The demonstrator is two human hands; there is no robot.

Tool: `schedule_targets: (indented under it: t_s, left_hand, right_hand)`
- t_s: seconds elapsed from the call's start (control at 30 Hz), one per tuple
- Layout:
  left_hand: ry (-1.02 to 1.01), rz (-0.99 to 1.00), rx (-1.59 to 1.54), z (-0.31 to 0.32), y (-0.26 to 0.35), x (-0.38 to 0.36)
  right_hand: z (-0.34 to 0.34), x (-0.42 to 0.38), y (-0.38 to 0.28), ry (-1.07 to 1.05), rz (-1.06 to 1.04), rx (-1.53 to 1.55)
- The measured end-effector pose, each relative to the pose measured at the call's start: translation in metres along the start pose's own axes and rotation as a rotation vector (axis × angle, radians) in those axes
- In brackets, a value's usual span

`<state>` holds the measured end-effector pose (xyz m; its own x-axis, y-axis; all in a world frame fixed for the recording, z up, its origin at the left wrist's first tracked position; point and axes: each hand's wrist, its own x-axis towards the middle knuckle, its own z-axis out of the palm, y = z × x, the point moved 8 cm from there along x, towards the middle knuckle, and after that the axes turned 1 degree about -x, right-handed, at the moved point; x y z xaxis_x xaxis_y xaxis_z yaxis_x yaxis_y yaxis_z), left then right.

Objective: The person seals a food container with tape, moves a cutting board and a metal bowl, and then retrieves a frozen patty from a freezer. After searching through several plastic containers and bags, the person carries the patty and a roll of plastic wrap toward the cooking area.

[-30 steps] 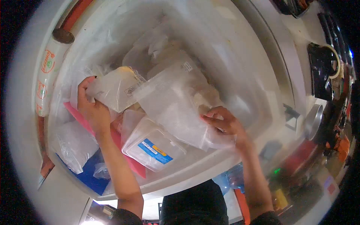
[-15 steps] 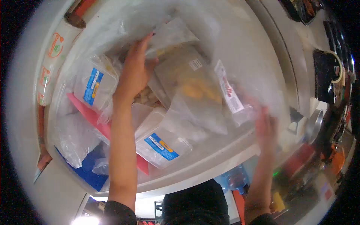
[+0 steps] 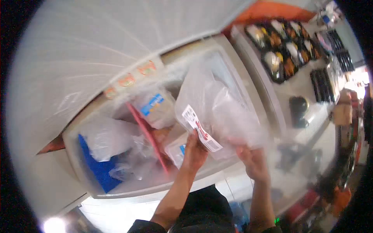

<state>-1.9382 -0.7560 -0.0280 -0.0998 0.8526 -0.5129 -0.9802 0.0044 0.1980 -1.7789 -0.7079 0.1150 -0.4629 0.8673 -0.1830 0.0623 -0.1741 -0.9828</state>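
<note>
Lifted since half a second ago, a clear bag (image 3: 217, 112) with a white label (image 3: 202, 134) is now held above the open freezer (image 3: 93, 182), where it earlier lay among the packs. It is gripped at its lower edge by the left hand (image 3: 194, 152) and the right hand (image 3: 251, 158), both closed on the plastic. Slippage could be caused by the slick film; a blue-labelled pack (image 3: 155, 106) and red divider (image 3: 149, 136) lie beneath.

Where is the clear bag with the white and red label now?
In the head view, the clear bag is centre-right, over the open freezer, held by left hand and right hand.
</note>
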Motion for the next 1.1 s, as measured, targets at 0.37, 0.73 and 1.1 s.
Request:
schedule_targets:
  t_s: [0.37,0.73,1.1]
  left_hand:
    - [-0.458,0.399,-0.001,0.132,0.025,-0.05]
    - [-0.265,0.751,0.083,0.182,0.015,-0.071]
    - [-0.207,1.067,0.105,0.116,-0.015,-0.123]
  right_hand:
    - [-0.044,-0.023,-0.217,-0.213,-0.571,-0.703]
    - [-0.039,-0.01,-0.276,-0.521,-0.853,-0.692]
    - [-0.016,-0.036,-0.263,-0.975,-1.023,-0.726]
